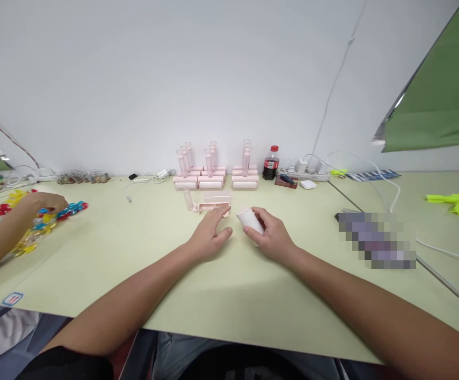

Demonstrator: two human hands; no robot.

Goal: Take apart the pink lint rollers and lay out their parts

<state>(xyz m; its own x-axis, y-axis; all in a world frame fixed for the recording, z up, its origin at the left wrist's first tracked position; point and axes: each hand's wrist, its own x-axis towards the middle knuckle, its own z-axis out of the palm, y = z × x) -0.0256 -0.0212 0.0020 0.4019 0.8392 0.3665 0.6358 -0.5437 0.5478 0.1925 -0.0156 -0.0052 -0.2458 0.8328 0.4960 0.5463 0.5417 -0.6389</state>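
Note:
My right hand is closed around a white sticky-paper roll, held tilted just over the table. To its left, my left hand has its fingers apart and holds nothing. Just beyond my left fingertips lies a pink lint roller frame, partly hidden by that hand. Behind the frame is a clear pinkish cover. A translucent pink handle stands beside them on the left.
Several assembled pink lint rollers line the wall, next to a cola bottle. A power strip and a pixelated phone-like object are right. At left, another person's hand touches colourful plastic pieces.

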